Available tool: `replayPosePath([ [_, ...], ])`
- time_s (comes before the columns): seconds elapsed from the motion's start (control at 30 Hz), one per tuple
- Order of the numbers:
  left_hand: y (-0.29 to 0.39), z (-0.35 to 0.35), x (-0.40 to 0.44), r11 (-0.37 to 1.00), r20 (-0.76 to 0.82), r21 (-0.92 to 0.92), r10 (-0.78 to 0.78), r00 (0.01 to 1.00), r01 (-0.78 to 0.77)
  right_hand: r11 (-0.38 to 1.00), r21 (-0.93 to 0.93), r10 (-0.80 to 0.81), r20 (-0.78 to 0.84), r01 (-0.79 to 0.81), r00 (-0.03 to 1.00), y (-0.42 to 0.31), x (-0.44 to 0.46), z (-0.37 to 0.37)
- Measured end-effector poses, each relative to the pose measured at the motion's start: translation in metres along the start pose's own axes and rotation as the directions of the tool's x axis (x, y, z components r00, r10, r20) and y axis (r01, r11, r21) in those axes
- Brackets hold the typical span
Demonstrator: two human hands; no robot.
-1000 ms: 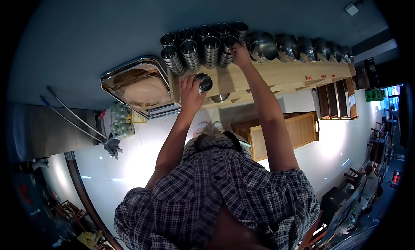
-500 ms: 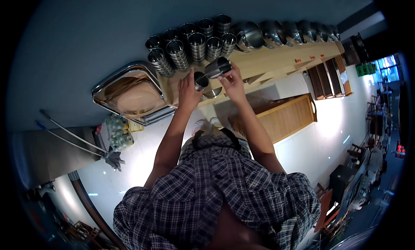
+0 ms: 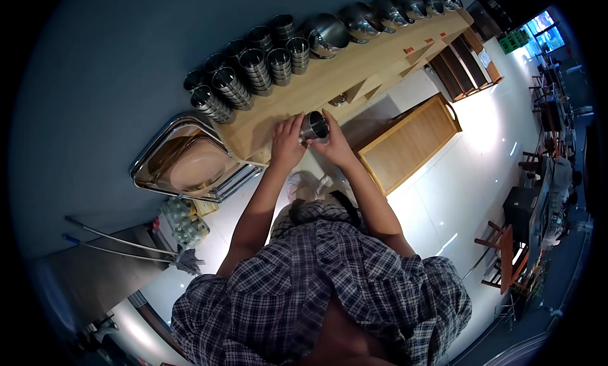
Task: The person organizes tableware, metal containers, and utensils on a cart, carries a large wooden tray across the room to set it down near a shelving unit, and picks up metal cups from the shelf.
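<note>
Between my hands, over the front edge of the wooden counter, is a shiny metal cup (image 3: pixel 313 128), tilted with its mouth toward the right. My left hand (image 3: pixel 289 142) is wrapped round its left side. On the right side, my right hand (image 3: pixel 334 144) grips it with thumb and fingers. Whether a second cup is nested inside cannot be made out. Beyond my hands, several stacks of metal cups (image 3: pixel 256 71) stand in rows on the counter (image 3: pixel 354 71). A line of metal kettles (image 3: pixel 361 22) continues to their right along the wall.
Left of the counter is a chrome-framed folding chair (image 3: pixel 190 166). Packed bottles (image 3: pixel 183 221) and a mop (image 3: pixel 187 259) are at the lower left. On the floor to the right lies a long wooden piece with a handle (image 3: pixel 411 141), near a dark-shelved rack (image 3: pixel 462 68).
The two cups held apart, one in each hand, have come together where one cup shape shows. Both hands are closer together. The view has turned, shifting the counter up and left.
</note>
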State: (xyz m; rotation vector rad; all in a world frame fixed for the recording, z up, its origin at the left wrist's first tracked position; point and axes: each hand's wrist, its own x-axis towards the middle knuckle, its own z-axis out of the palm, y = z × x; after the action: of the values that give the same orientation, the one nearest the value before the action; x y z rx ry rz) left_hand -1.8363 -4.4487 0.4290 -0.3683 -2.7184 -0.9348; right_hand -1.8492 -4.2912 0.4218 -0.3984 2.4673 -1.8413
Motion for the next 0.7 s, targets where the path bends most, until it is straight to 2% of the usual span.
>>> replayPosePath([
  [0.03, 0.006, 0.005, -0.002, 1.0, 0.012, -0.02, 0.004, 1.0, -0.003, 1.0, 0.001, 0.0, -0.007, 0.0, 1.0, 0.003, -0.004, -0.004],
  [0.1, 0.018, 0.016, -0.008, 0.999, 0.027, -0.015, 0.036, 0.999, -0.036, 0.952, -0.257, -0.19, -0.06, 0.169, 0.98, 0.007, -0.011, -0.011],
  [0.13, 0.024, 0.021, -0.01, 0.998, 0.035, -0.009, 0.061, 0.997, -0.061, 0.951, -0.255, -0.195, -0.061, 0.173, 0.979, 0.009, -0.015, -0.017],
  [0.23, 0.048, 0.032, -0.021, 1.0, 0.049, 0.007, 0.024, 0.999, -0.024, 0.973, -0.195, -0.125, 0.011, 0.124, 0.992, 0.005, -0.03, -0.045],
  [0.33, 0.075, 0.055, -0.035, 0.999, 0.045, -0.037, 0.003, 0.999, -0.001, 0.969, -0.239, -0.033, 0.103, 0.057, 0.994, 0.006, -0.053, -0.078],
  [0.4, 0.102, 0.076, -0.045, 0.997, 0.016, -0.077, -0.019, 1.0, 0.02, 0.945, -0.319, -0.059, 0.037, 0.067, 0.998, 0.018, -0.07, -0.099],
  [0.43, 0.117, 0.088, -0.051, 0.999, -0.027, -0.033, -0.017, 0.999, 0.016, 0.944, -0.325, -0.068, -0.009, 0.062, 0.998, 0.025, -0.079, -0.108],
  [0.47, 0.134, 0.103, -0.055, 1.0, -0.074, 0.012, -0.013, 0.997, 0.014, 0.942, -0.327, -0.074, 0.017, 0.076, 0.997, 0.03, -0.089, -0.119],
  [0.53, 0.166, 0.132, -0.07, 0.995, -0.125, 0.057, -0.079, 0.989, 0.086, 0.93, -0.367, 0.024, -0.015, -0.028, 1.0, 0.037, -0.112, -0.143],
  [0.6, 0.196, 0.156, -0.089, 0.985, -0.128, 0.067, -0.151, 0.98, 0.16, 0.929, -0.369, 0.011, 0.043, 0.006, 0.999, 0.057, -0.133, -0.169],
  [0.67, 0.225, 0.177, -0.108, 0.975, -0.116, 0.05, -0.209, 0.971, 0.216, 0.957, -0.29, 0.01, 0.132, 0.029, 0.991, 0.067, -0.158, -0.194],
  [0.7, 0.24, 0.185, -0.117, 0.967, -0.106, 0.032, -0.246, 0.963, 0.251, 0.966, -0.255, 0.109, 0.226, -0.049, 0.968, 0.065, -0.169, -0.209],
])
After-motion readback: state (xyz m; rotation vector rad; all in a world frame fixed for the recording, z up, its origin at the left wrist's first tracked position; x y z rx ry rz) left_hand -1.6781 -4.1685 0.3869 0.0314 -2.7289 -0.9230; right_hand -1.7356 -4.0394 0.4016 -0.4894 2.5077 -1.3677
